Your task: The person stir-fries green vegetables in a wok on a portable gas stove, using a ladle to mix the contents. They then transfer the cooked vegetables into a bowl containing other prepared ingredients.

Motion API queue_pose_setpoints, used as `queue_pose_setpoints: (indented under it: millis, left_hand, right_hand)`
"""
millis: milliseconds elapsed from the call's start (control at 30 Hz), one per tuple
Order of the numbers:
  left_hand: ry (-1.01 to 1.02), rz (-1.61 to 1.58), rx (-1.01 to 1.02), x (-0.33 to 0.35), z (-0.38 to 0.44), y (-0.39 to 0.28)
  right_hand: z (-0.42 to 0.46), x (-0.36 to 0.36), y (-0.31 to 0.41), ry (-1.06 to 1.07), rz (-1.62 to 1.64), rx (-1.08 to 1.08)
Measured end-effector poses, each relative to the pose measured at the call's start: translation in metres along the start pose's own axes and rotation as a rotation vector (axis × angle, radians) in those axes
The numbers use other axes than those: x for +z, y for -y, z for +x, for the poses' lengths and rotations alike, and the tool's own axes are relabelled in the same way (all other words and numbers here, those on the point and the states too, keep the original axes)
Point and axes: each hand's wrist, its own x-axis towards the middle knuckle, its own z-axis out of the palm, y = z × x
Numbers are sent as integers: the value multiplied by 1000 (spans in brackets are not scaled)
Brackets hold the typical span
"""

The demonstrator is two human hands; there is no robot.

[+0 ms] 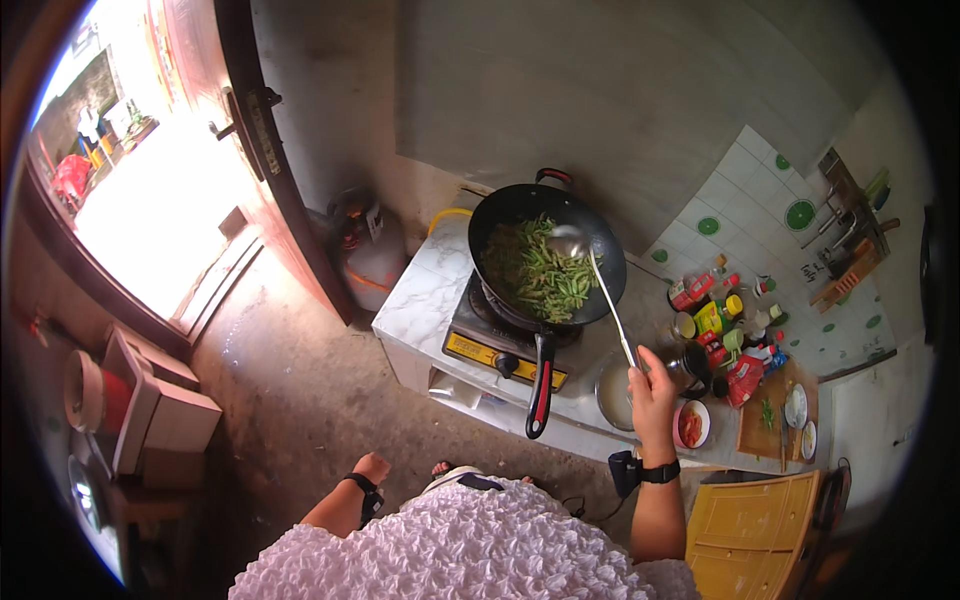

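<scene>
My right hand (651, 394) grips the handle end of a metal ladle (611, 304), whose bowl rests among chopped green vegetables (551, 281) in a black wok (606, 255). The wok sits on a gas stove (480, 351) with a yellow front panel and a black knob; its black and red handle (540, 397) points towards me. Low at my side, away from the counter, is my left hand (373, 466), with its fingers curled; whether they are fully closed is hard to tell. Both wrists wear black straps.
Right of the stove are a metal basin (616, 397), a bowl of red food (691, 425), seasoning bottles (712, 315) and a wooden cutting board (757, 424) with a knife. A gas cylinder (375, 259) stands left of the marbled counter (416, 296). Utensils hang from a wall rack (855, 202).
</scene>
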Motion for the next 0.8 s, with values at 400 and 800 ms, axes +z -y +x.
queue_pose_setpoints:
  millis: [400, 800]
  left_hand:
    - [127, 413, 56, -31, 23, -42]
    - [8, 681, 329, 28, 16, -136]
  right_hand:
    - [-64, -63, 22, 65, 1363, 502]
    - [-198, -230, -32, -292, 1124, 298]
